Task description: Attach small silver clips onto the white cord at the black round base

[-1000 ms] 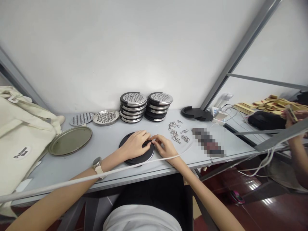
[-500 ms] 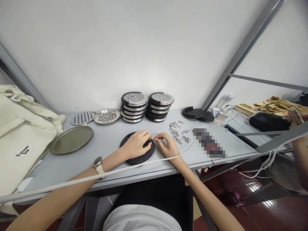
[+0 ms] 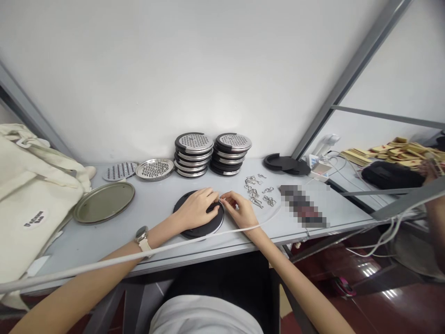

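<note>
A round black disc (image 3: 205, 228) with a pale rim lies near the table's front edge. My left hand (image 3: 198, 209), with a watch on its wrist, rests over the disc, its thumb and fingers bent round the disc's upper part. At the disc's right edge, my right hand (image 3: 239, 211) pinches something small and metallic, too small to make out. Several small metal clips (image 3: 255, 192) lie scattered to the right of it. Behind the hands stand a left stack of black-rimmed grater discs (image 3: 193, 155) and a right stack (image 3: 231, 155).
Two loose grater plates (image 3: 155, 170) and an olive round tray (image 3: 104, 202) lie left. Black round holders (image 3: 287, 164) are back right. A white cable (image 3: 104, 264) crosses in front of my forearms. A cream bag (image 3: 31, 199) stands far left; another person's hand (image 3: 430, 169) shows far right.
My right hand has shifted slightly left, its fingertips now at the disc's edge near my left fingers. My left hand stays on the disc.
</note>
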Motion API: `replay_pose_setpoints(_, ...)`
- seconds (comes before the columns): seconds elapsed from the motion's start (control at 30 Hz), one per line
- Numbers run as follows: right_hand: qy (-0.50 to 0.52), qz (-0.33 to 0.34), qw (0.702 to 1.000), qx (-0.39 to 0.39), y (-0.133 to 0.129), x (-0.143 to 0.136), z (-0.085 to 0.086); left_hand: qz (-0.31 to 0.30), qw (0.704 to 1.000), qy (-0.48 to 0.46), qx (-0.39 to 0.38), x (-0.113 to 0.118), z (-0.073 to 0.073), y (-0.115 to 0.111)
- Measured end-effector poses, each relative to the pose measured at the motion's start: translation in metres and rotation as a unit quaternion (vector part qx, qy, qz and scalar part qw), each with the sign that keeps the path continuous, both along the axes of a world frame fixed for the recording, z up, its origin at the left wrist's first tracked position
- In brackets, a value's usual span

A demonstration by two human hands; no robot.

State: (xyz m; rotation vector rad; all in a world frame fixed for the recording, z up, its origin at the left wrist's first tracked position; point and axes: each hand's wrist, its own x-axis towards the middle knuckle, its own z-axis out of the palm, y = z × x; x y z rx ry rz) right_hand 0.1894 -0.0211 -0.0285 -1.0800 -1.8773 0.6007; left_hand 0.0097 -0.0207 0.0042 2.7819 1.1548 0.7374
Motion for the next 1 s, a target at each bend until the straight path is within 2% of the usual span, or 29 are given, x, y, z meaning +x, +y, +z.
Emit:
replay_pose_setpoints(0.23, -0.058, 0.005, 0.997, 0.051, 0.002, -0.009, 0.002, 0.014, 1.000, 0.009, 0.004, 0.000, 0.000, 0.001)
replay_pose_setpoints(0.47, -0.083, 0.019, 0.994, 0.061, -0.004, -0.006, 0.002, 0.016, 1.000, 0.002, 0.000, 0.000, 0.000, 0.001)
replay_pose_setpoints(0.73, -0.051, 0.073, 0.996, 0.028, -0.001, 0.002, -0.003, 0.013, 1.000, 0.001, 0.003, 0.000, 0.000, 0.001)
replay_pose_setpoints(1.0, -0.036, 0.078, 0.996, -0.012, -0.001, 0.003, 0.000, 0.006, 1.000, 0.003, 0.009, 0.000, 0.000, 0.001)
